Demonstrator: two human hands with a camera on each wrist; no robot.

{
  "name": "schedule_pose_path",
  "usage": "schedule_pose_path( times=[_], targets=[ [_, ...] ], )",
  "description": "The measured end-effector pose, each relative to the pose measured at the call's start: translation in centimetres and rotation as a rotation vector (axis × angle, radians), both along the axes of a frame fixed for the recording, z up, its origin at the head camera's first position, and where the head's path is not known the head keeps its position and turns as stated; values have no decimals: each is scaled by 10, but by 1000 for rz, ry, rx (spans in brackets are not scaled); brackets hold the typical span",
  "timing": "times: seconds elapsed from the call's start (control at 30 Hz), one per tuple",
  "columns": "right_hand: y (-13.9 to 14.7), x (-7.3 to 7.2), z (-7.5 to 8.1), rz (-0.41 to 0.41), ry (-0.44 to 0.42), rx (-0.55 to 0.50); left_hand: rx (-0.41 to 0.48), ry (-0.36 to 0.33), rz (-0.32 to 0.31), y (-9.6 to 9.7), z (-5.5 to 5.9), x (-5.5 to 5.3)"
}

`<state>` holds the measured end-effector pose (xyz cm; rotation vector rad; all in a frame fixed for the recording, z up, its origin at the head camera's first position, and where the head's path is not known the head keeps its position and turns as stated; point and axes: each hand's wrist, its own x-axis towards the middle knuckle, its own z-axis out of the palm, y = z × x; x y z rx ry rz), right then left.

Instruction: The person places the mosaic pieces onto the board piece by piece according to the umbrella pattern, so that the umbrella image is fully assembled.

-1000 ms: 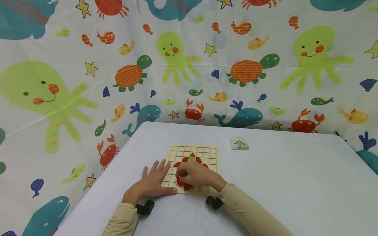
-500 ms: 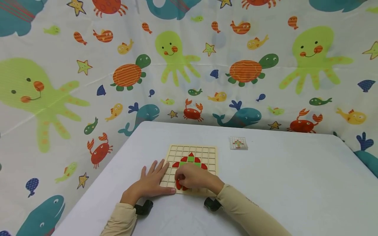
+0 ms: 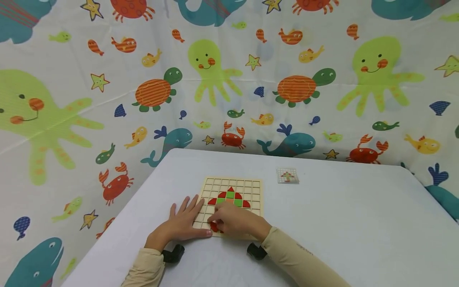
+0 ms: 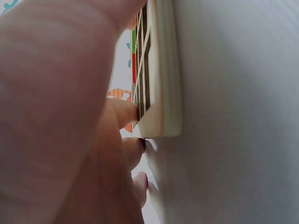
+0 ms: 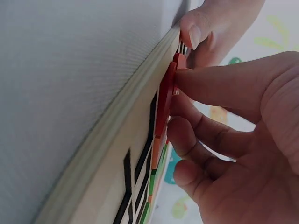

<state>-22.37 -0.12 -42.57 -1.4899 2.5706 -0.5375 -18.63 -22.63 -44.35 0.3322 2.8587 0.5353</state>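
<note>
A square wooden grid board [image 3: 252, 191] lies on the white table, bearing red, green and orange pieces in a pattern. My left hand [image 3: 179, 225] rests with spread fingers on the board's left side, thumb along its front edge. Over the front part of the board, my right hand [image 3: 234, 219] has its thumb and index finger together at a red piece [image 5: 163, 98] low in the pattern. The right wrist view shows the thumb pressing there, beside another red piece [image 5: 179, 60], with the other fingers bent. This hand covers part of the pattern in the head view.
A small card [image 3: 287, 175] with a gridded picture of a similar pattern lies behind and right of the board. A cloth [image 3: 229, 79] printed with sea animals hangs behind the table [image 3: 340, 215]. Dark wrist cameras sit under both wrists.
My right hand has shifted slightly nearer and to the left over the board, so more of the pattern's upper part shows. The left hand stays in place. The head view has turned slightly.
</note>
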Motion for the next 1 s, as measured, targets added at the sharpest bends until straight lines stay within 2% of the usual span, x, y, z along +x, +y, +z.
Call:
schedule_pose_path(
  times=[0.17, 0.67, 1.0],
  targets=[
    [1, 0, 1, 24, 9, 8, 3, -2, -1, -1, -2, -1],
    [3, -2, 4, 66, -52, -29, -5, -9, 5, -4, -5, -3],
    [10, -9, 9, -13, -101, -62, 12, -6, 0, -2, -3, -3]
  ],
)
